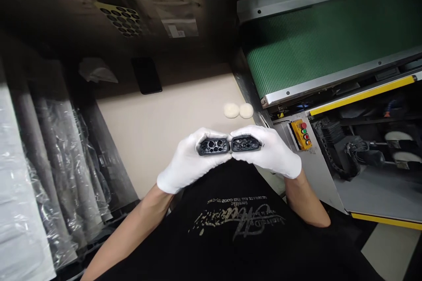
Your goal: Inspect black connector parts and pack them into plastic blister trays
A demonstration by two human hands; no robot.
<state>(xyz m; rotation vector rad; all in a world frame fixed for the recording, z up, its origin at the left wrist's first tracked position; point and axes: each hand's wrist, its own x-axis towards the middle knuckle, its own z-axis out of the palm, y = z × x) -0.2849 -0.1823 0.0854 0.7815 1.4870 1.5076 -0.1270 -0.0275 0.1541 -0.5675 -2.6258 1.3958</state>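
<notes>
White gloves cover both hands. My left hand (193,156) is wrapped round a black oblong part (213,146) whose open face shows several round cavities. A similar black part (245,143) is gripped by my right hand (268,151). The two parts are side by side, their inner ends nearly touching, just in front of my black shirt. Beyond my hands, two round cream-coloured pads (231,110) lie next to each other on the pale tabletop (165,127).
A dark phone-like slab (147,75) and crumpled white cloth (98,70) lie at the back left. Plastic-wrapped sheets (62,140) stand at the left. A green conveyor belt (329,39) runs at the upper right, above a yellow button box (301,135).
</notes>
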